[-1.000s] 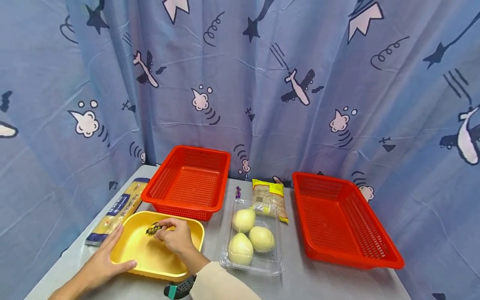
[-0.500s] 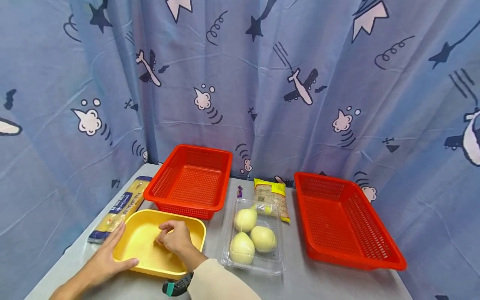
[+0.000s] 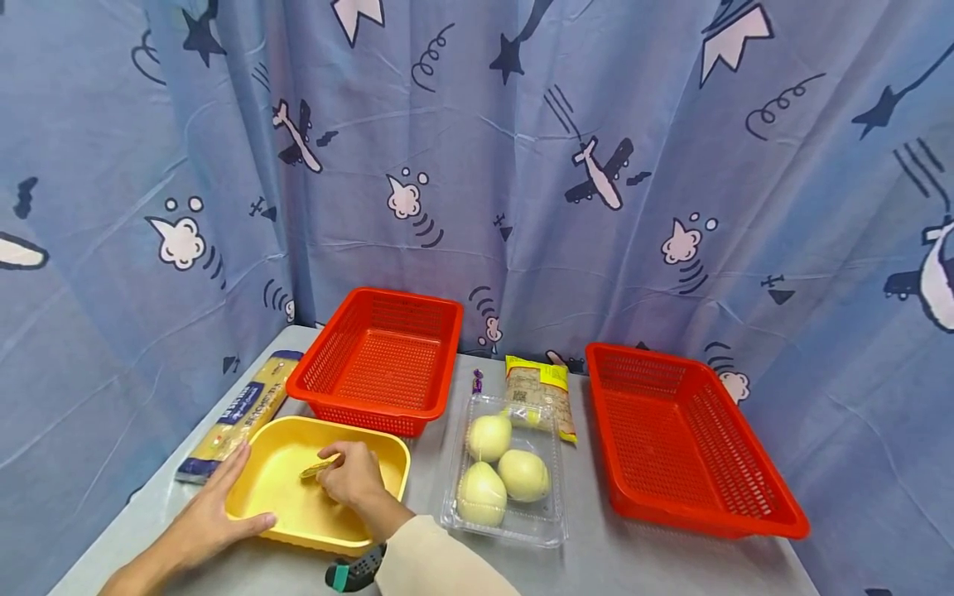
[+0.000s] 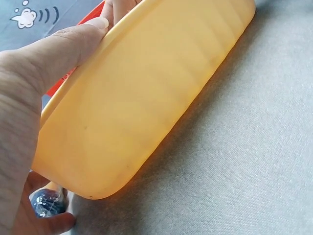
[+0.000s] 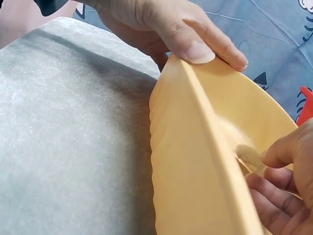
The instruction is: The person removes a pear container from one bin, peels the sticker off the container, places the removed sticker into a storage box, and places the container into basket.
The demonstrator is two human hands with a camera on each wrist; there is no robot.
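A yellow plastic tub (image 3: 268, 497) sits at the front left of the table. My left hand (image 3: 204, 517) holds its near left corner, the thumb over the near rim and the fingers along the left side; the left wrist view shows the thumb (image 4: 73, 46) on the rim. Inside the tub, my right hand (image 3: 354, 476) pinches a small oval sticker (image 3: 316, 468) between thumb and fingertips, low over the floor. In the right wrist view the sticker (image 5: 249, 157) shows a plain tan side, partly hidden by the tub wall and fingers.
Behind the tub is a red basket (image 3: 298, 382); another red basket (image 3: 614, 488) stands at right. A clear box (image 3: 532, 526) of pears (image 3: 480, 494) lies between, near a grain bag (image 3: 547, 377) and a purple-wrapped sweet (image 3: 477, 381). A noodle pack (image 3: 242, 414) lies left.
The sticker's dark printed face, visible a second ago, has turned from view and its yellowish side shows. My right hand shifted slightly within the tub; my left hand stays at the rim.
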